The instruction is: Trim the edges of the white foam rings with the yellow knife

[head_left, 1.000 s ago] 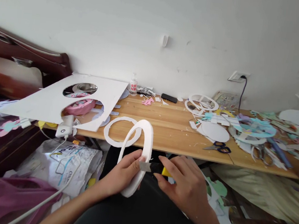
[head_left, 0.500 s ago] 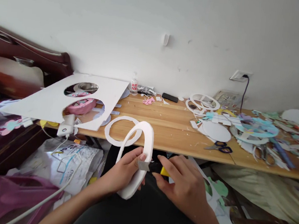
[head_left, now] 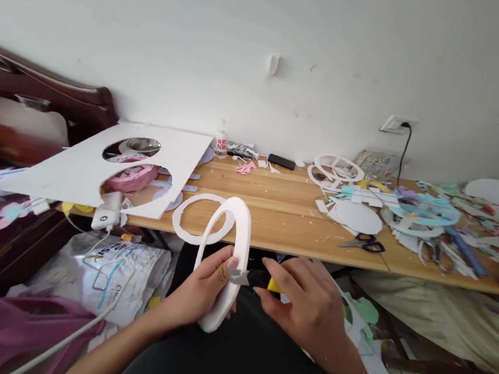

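My left hand (head_left: pixel 209 286) is closed round a thick white foam ring (head_left: pixel 242 233), which stands on edge above my lap. In my right hand (head_left: pixel 304 304) is a utility knife (head_left: pixel 273 284) with a yellow and black handle, gripped between thumb and fingers. Its grey blade (head_left: pixel 238 276) reaches to the ring's outer edge, close by my left thumb. Whether the blade cuts in or only rests there I cannot tell. Behind the held ring, a thinner white ring (head_left: pixel 185 210) lies at the front edge of the wooden table (head_left: pixel 265 206).
A white board with round cut-outs (head_left: pixel 75 164) covers the table's left end. Scissors (head_left: pixel 365 243) and white discs (head_left: pixel 358 216) lie to the right, among many coloured scraps. A phone (head_left: pixel 281 161) and a bottle (head_left: pixel 221 141) are near the wall. A white cable (head_left: pixel 72 330) hangs at lower left.
The held ring and my left hand have shifted slightly left and turned a little. The knife blade's tilt against the ring has changed slightly. Both grips are the same; the whole view has shifted somewhat.
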`<control>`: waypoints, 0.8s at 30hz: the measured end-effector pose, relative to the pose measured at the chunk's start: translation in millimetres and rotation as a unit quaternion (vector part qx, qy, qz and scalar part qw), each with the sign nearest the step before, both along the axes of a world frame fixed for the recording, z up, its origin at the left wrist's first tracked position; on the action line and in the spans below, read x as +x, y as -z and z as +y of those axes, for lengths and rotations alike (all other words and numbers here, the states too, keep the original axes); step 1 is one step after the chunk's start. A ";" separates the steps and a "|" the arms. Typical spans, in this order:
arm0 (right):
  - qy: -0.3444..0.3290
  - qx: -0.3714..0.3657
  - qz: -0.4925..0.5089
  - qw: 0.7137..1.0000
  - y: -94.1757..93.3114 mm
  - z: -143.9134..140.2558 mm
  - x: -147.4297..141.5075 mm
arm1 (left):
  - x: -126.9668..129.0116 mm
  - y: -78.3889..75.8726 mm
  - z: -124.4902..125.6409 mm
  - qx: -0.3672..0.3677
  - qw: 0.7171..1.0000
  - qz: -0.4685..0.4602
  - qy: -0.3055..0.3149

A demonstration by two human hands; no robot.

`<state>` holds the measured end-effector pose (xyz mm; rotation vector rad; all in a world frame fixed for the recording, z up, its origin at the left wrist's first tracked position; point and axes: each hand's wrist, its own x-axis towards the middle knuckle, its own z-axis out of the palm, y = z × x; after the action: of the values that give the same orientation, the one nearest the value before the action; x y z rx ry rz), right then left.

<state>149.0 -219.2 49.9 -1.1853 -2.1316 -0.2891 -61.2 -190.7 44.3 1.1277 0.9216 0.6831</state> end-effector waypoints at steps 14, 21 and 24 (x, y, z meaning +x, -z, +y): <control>0.003 0.013 0.005 1.000 2.1 5.9 1.3 | 1.8 1.4 4.0 0.000 0.997 -0.071 0.033; -0.007 0.003 0.016 1.000 4.2 7.0 -3.4 | 19.7 1.4 10.7 -0.059 0.987 -0.125 -0.079; -0.013 0.015 0.019 1.000 1.8 7.9 -6.3 | 22.1 1.2 11.0 -0.004 0.993 -0.089 -0.071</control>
<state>142.8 -211.3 48.1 -1.1378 -2.1008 -0.2830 -39.1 -179.7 43.2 0.9832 0.8561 0.8821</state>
